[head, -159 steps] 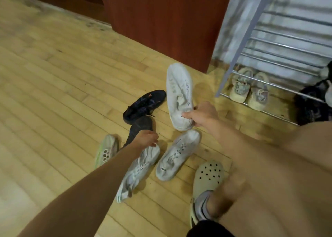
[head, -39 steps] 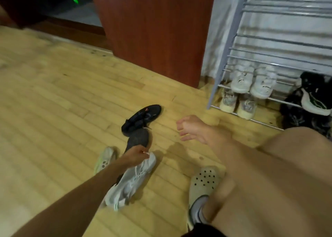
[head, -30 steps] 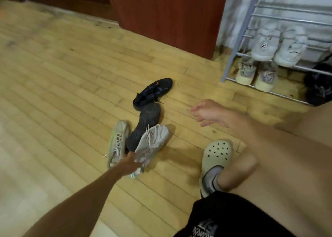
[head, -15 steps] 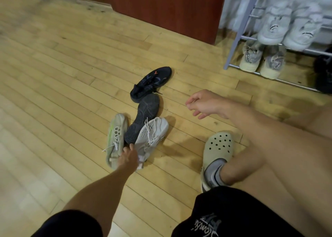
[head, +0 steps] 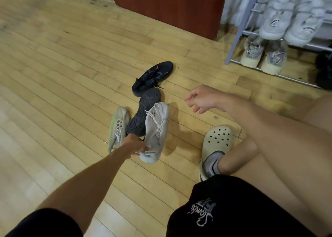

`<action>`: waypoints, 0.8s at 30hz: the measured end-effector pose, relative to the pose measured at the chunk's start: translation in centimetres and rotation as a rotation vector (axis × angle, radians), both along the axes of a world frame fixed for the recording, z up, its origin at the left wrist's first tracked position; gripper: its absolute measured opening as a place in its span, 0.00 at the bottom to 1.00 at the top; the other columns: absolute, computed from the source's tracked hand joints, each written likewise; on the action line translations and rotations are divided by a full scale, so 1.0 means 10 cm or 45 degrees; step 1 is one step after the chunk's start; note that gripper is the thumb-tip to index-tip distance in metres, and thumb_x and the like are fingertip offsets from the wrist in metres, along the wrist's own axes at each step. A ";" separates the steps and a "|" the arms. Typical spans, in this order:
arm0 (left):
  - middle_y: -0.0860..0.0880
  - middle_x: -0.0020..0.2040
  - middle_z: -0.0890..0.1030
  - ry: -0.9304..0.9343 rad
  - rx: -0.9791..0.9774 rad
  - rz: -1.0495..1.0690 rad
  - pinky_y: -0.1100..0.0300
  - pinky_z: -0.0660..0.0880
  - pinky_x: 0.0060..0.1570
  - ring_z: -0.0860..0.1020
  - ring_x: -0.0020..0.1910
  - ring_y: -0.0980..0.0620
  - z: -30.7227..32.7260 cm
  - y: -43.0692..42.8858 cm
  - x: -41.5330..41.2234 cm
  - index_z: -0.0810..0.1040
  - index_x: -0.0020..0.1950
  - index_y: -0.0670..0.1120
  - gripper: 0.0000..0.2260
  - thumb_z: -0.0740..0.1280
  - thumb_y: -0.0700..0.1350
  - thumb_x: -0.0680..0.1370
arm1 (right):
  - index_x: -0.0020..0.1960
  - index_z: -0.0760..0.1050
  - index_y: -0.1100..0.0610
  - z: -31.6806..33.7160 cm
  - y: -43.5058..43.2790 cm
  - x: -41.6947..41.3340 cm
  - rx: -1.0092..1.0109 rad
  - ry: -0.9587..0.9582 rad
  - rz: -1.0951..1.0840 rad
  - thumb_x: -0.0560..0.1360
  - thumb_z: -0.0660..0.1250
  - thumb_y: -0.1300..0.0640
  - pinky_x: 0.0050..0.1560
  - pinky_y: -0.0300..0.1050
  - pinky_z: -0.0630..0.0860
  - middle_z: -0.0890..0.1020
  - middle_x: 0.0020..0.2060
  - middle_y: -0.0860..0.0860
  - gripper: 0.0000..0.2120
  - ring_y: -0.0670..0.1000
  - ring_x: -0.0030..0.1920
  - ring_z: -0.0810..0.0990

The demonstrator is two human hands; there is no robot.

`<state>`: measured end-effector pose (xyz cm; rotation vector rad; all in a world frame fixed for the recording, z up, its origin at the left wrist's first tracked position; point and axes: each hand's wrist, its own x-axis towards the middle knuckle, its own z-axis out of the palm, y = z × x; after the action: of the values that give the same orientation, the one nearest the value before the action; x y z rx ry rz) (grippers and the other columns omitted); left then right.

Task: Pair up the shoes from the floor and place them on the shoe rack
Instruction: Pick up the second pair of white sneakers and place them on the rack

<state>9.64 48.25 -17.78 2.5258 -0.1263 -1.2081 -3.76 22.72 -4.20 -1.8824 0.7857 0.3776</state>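
Just right of the sole-up dark shoe on the wooden floor, a white sneaker lies upright with its laces loose and its toe pointing away from the person. The left hand reaches to the near end of the dark shoe, and its fingers are curled round the white sneaker's heel. Just left of the dark shoe, a pale sneaker with green trim lies tipped on its side; whether the left hand also touches it cannot be told. Touching the dark shoe's far end, a black shoe with an orange mark lies on its side. To the right of the dark shoe, above the floor, hovers the right hand, fingers loosely bent and holding nothing. Nearer the person and right of the dark shoe is a pale clog worn on a socked foot. Well apart from the dark shoe, far to its right, stands the shoe rack, with a white pair on a rail, a beige pair below, and dark footwear at the picture's edge.
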 end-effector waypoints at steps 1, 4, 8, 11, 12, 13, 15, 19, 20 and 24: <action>0.45 0.27 0.80 0.044 -0.081 0.052 0.61 0.76 0.28 0.79 0.28 0.49 0.05 -0.07 -0.02 0.80 0.32 0.40 0.05 0.73 0.33 0.65 | 0.57 0.76 0.53 0.01 0.01 0.00 -0.010 0.003 0.010 0.77 0.62 0.59 0.45 0.42 0.80 0.80 0.52 0.52 0.10 0.49 0.48 0.82; 0.47 0.30 0.84 0.145 -0.399 0.159 0.58 0.80 0.34 0.83 0.34 0.48 0.33 -0.33 -0.08 0.82 0.36 0.42 0.05 0.73 0.33 0.68 | 0.62 0.75 0.55 0.07 0.06 -0.02 -0.083 0.046 0.083 0.79 0.63 0.54 0.50 0.46 0.80 0.79 0.57 0.53 0.14 0.51 0.52 0.81; 0.44 0.40 0.86 0.184 -0.754 0.136 0.55 0.82 0.41 0.84 0.41 0.45 0.89 -0.74 -0.07 0.83 0.44 0.42 0.07 0.73 0.34 0.68 | 0.72 0.65 0.58 0.17 0.12 -0.06 0.022 0.137 0.146 0.74 0.68 0.42 0.54 0.47 0.79 0.72 0.67 0.54 0.33 0.53 0.60 0.77; 0.44 0.46 0.86 0.150 -0.950 0.031 0.51 0.81 0.48 0.84 0.47 0.45 1.37 -1.00 -0.07 0.84 0.49 0.42 0.12 0.74 0.37 0.66 | 0.65 0.71 0.56 0.36 0.12 -0.06 0.137 -0.075 -0.071 0.70 0.74 0.45 0.49 0.46 0.81 0.77 0.63 0.53 0.29 0.51 0.56 0.79; 0.45 0.46 0.86 0.129 -0.997 -0.015 0.51 0.81 0.49 0.84 0.47 0.46 1.52 -1.08 -0.08 0.84 0.49 0.44 0.12 0.74 0.38 0.66 | 0.62 0.73 0.57 0.44 0.08 -0.08 0.126 -0.158 -0.192 0.68 0.76 0.47 0.48 0.47 0.82 0.80 0.59 0.53 0.28 0.51 0.55 0.80; 0.47 0.46 0.86 0.097 -1.039 -0.060 0.52 0.81 0.49 0.85 0.47 0.47 1.67 -1.16 -0.11 0.84 0.48 0.45 0.12 0.75 0.39 0.66 | 0.60 0.74 0.58 0.54 0.02 -0.10 0.100 -0.220 -0.294 0.66 0.78 0.49 0.48 0.49 0.83 0.81 0.56 0.53 0.27 0.52 0.54 0.81; 0.50 0.43 0.86 0.040 -1.116 -0.169 0.54 0.80 0.49 0.84 0.46 0.49 1.93 -1.32 -0.19 0.85 0.46 0.46 0.10 0.77 0.41 0.66 | 0.57 0.76 0.58 0.78 -0.10 -0.21 0.037 -0.300 -0.420 0.63 0.80 0.50 0.46 0.52 0.84 0.83 0.52 0.53 0.27 0.52 0.51 0.83; 0.48 0.47 0.86 0.009 -1.288 -0.359 0.59 0.80 0.46 0.84 0.47 0.52 2.45 -1.69 -0.43 0.82 0.54 0.44 0.11 0.71 0.45 0.73 | 0.51 0.78 0.55 1.30 -0.35 -0.53 -0.051 -0.461 -0.578 0.61 0.82 0.53 0.41 0.52 0.84 0.83 0.48 0.50 0.22 0.51 0.47 0.84; 0.48 0.48 0.86 0.022 -1.331 -0.362 0.62 0.80 0.42 0.84 0.45 0.54 2.60 -1.80 -0.51 0.82 0.55 0.43 0.11 0.68 0.47 0.76 | 0.52 0.78 0.55 1.43 -0.41 -0.61 -0.073 -0.505 -0.606 0.62 0.81 0.54 0.41 0.52 0.84 0.83 0.48 0.50 0.22 0.51 0.47 0.84; 0.52 0.42 0.86 -0.072 -1.380 -0.497 0.66 0.78 0.34 0.84 0.37 0.59 3.20 -2.20 -0.82 0.81 0.51 0.44 0.13 0.70 0.52 0.74 | 0.49 0.77 0.54 1.91 -0.66 -0.95 -0.176 -0.649 -0.676 0.64 0.80 0.55 0.41 0.56 0.84 0.82 0.48 0.51 0.18 0.55 0.47 0.85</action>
<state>1.45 26.26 14.20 1.5875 -1.0167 -0.8182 -13.27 16.13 14.89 -1.7003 0.9259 -0.4811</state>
